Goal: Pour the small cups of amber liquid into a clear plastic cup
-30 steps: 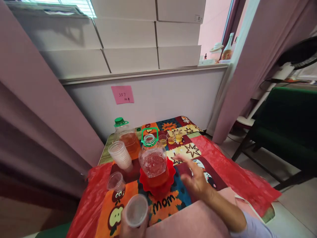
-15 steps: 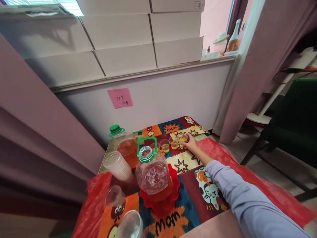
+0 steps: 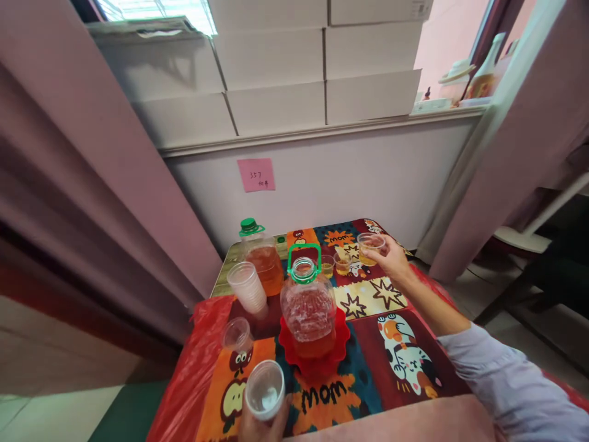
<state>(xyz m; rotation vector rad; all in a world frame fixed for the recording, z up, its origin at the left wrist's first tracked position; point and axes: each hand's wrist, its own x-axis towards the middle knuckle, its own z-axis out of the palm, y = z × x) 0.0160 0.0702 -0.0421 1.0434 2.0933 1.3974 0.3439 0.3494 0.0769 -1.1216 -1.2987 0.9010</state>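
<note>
gripping an empty clear cup at six o'clock, the left hand stays low. past the open jug on "mom"-printed cloth, at one o'clock the right hand has lifted a filled small cup off the row. the pink note at twelve reads "357".

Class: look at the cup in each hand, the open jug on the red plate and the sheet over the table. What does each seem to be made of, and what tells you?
Cups, in the left hand and the right hand: thin clear plastic, probably; see-through walls.
Jug: clear plastic, likely; glossy wall, green moulded handle.
Plate: glossy red plastic, seemingly; scalloped rim.
Sheet: thin red plastic film, apparently; crinkled and shiny.
</note>
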